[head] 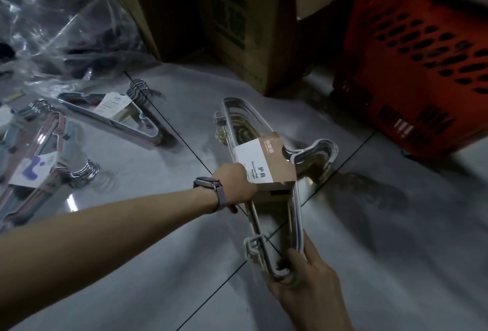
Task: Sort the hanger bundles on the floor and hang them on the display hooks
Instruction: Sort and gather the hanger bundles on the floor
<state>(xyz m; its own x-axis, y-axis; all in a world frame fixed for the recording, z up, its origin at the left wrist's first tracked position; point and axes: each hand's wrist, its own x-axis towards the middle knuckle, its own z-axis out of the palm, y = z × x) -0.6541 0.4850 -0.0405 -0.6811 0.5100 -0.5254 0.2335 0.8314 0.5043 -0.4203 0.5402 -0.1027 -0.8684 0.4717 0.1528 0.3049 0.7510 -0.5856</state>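
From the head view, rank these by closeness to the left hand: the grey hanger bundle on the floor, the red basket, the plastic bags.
Measured from the left hand:
1. Grey hanger bundle, on the floor to its upper left.
2. Plastic bags, far upper left, behind that bundle.
3. Red basket, upper right, past the boxes.
The bags and basket are fairly close to call.

Tiled floor (148, 264), 2 hanger bundles (116, 117) (labelled), basket (412, 66)

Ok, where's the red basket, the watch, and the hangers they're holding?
Red basket (422, 48), head view, on its holed side wall.
Watch (207, 182), head view, on its face at the left wrist.
Held hangers (266, 169), head view, on the paper label around the bundle.
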